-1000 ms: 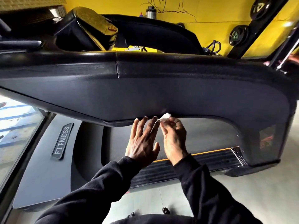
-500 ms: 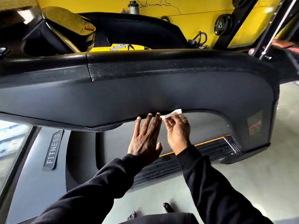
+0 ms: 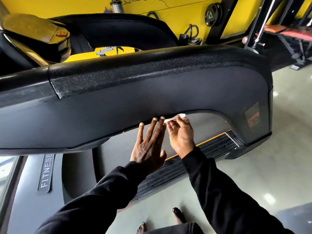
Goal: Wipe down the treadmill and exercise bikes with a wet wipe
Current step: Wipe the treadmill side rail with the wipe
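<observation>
While the right hand (image 3: pixel 180 134) pinches a wet wipe (image 3: pixel 175 117), left-hand fingers (image 3: pixel 156 129) lie straight near "FITNESS" badge (image 3: pixel 46 173).

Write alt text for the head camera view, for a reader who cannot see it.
A person's right hand pinches a small white wet wipe against the lower edge of a black treadmill side rail, the left hand flat and open beside it. Yellow wall behind.

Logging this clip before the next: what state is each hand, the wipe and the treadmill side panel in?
Left hand: open, fingers straight, reaching to the panel's lower edge.
Right hand: pinching the wipe.
Wipe: bunched, pressed against the panel's lower edge.
Treadmill side panel: dark, upright, being wiped along its lower edge.
</observation>
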{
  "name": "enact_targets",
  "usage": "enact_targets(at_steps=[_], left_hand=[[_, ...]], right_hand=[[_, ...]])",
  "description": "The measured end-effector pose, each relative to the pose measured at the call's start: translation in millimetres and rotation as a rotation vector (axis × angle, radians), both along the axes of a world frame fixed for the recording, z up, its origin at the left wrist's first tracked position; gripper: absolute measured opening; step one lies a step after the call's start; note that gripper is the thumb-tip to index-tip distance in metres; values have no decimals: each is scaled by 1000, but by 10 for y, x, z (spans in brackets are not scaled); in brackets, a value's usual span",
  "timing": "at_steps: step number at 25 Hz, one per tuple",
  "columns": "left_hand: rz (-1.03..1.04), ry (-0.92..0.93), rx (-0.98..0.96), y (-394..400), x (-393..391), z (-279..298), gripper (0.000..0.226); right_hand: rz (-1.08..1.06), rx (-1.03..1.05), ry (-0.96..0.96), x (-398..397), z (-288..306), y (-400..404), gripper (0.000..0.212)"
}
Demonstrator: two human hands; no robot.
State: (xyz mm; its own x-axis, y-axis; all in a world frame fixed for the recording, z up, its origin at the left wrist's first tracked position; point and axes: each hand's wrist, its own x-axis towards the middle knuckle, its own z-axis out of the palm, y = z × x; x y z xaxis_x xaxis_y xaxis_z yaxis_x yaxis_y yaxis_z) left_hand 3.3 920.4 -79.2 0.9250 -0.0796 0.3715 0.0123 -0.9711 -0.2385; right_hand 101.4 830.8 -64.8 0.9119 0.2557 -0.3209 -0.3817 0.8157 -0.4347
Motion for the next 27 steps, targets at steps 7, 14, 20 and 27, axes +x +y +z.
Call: enact_targets(at_steps=[7, 14, 20, 27], left_hand=[[-29, 43, 50, -123, 178, 0, 95], [-57, 76, 85, -244, 344, -14, 98], [-104, 110, 121, -421, 571, -55, 93], [-131, 166, 197, -626, 847, -89, 92]], right_hand=[[-206, -28, 70, 395, -6, -304, 27], [-62, -104, -57, 385, -165, -375, 24], [-84, -186, -120, 404, -257, -378, 26], [-328, -200, 12, 876, -355, -715, 24]])
